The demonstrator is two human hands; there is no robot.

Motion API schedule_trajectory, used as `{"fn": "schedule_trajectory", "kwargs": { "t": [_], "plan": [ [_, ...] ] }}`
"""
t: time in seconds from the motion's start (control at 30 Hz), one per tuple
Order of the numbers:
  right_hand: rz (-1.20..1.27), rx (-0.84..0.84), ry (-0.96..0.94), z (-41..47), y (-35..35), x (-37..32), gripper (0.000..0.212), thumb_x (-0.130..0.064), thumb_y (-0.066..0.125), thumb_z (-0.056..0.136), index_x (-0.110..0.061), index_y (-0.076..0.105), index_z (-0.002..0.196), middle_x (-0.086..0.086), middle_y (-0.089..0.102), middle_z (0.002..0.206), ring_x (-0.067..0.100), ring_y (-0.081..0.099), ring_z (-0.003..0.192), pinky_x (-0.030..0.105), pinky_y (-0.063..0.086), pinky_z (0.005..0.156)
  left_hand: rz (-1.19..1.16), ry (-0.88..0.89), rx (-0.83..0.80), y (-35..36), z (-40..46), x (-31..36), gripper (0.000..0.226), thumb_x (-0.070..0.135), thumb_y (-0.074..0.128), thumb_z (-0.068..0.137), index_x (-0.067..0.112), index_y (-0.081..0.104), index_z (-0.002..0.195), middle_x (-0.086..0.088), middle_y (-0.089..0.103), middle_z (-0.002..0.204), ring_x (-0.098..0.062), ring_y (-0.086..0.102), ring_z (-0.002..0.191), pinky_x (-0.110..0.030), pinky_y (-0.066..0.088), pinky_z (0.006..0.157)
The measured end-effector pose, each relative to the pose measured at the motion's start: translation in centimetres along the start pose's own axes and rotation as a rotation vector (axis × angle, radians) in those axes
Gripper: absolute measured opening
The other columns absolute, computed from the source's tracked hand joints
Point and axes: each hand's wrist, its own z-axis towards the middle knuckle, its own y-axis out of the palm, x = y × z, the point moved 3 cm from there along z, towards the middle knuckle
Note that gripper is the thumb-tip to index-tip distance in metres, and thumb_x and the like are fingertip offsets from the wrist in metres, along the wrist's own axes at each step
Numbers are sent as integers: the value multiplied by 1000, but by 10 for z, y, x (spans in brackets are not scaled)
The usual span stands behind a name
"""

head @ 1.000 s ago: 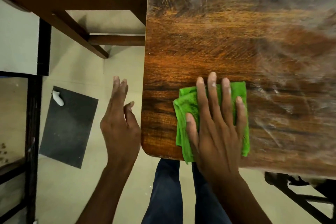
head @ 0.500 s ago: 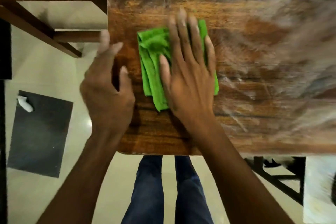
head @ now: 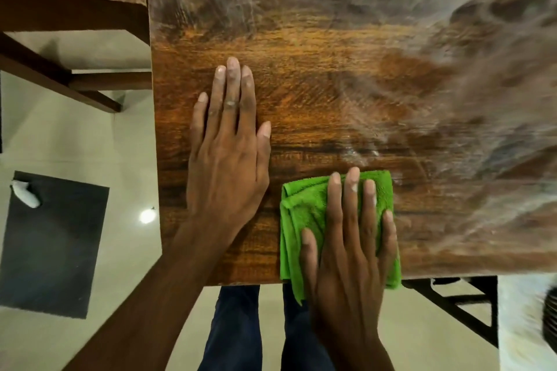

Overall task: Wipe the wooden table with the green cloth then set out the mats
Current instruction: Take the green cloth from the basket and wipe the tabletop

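Note:
The wooden table [head: 346, 84] fills the upper right of the head view, with pale smears across its far and right parts. A folded green cloth [head: 304, 220] lies at the table's near edge, one corner hanging over it. My right hand [head: 352, 244] presses flat on the cloth, fingers spread. My left hand [head: 229, 147] rests flat on the bare wood to the left of the cloth, near the table's left edge, holding nothing. No mats are in sight.
A wooden chair or bench frame [head: 69, 48] stands beyond the table's left edge. A dark floor tile [head: 51, 244] with a small white scrap [head: 25, 193] lies on the pale floor at left. My legs [head: 235, 328] stand below the table edge. A black metal frame [head: 464, 307] sits at lower right.
My right hand has pulled the green cloth from farther up the table back to the near edge. My left hand has moved from the table's left edge onto the surface and lies flat.

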Motion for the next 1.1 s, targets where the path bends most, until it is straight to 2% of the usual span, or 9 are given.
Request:
{"fn": "schedule_trajectory", "kwargs": {
  "t": [0.17, 0.33, 0.43, 0.6, 0.77, 0.9, 1.1],
  "plan": [
    [-4, 57, -88, 92, -17, 0, 68, -46, 28, 111, -21, 3, 170, 0, -3, 178, 17, -3, 164, 50, 12, 131, 44, 5, -16, 0, 1, 1, 67, 42, 17, 113, 8, 3, 169, -11, 0, 178, -21, -2, 165, -47, 10, 133],
    [-29, 149, -161, 182, -35, 3, 64, -46, 21, 113, -19, 9, 170, 3, 4, 178, 20, 2, 164, 49, 9, 131, 70, 9, -16, -2, 1, 5, 68, 40, 22, 112, 9, 0, 169, -10, -3, 178, -20, -4, 165, -48, 11, 133],
    [-35, 130, -162, 172, -34, 10, 64, -49, 20, 113, -20, 8, 170, 3, 3, 178, 21, 0, 164, 49, 10, 131, 79, 10, -12, -2, 0, 5, 68, 40, 23, 112, 9, 0, 169, -10, -2, 178, -20, -4, 165, -47, 12, 132],
    [-8, 20, -120, 77, -23, 20, 68, -49, 27, 113, -21, 2, 170, 3, -6, 178, 21, -6, 164, 52, 11, 131, 54, 15, -6, -3, -2, 4, 67, 39, 23, 113, 8, 2, 169, -10, -2, 178, -21, -3, 165, -48, 12, 132],
    [24, -36, -36, -5, -14, 50, 69, -47, 33, 109, -22, 11, 169, 0, 3, 178, 23, 5, 164, 56, 22, 128, 51, 6, 2, -3, 0, 5, 67, 39, 24, 113, 9, 3, 169, -9, 0, 178, -20, -2, 165, -47, 11, 133],
    [29, -5, -11, 12, -14, 43, 70, -45, 36, 109, -23, 9, 169, 0, 2, 178, 21, 3, 164, 54, 21, 129, 26, 8, 20, -1, 0, 4, 66, 37, 25, 112, 8, 5, 169, -10, 2, 178, -20, -1, 165, -47, 12, 133],
    [-12, 86, -91, 105, -20, -1, 67, -47, 24, 112, -20, 2, 170, 3, -3, 178, 20, -4, 164, 47, 9, 131, 16, 17, 44, 0, 0, 4, 65, 33, 25, 111, 7, 8, 169, -10, 4, 178, -20, 2, 165, -49, 14, 132]
  ]
}}
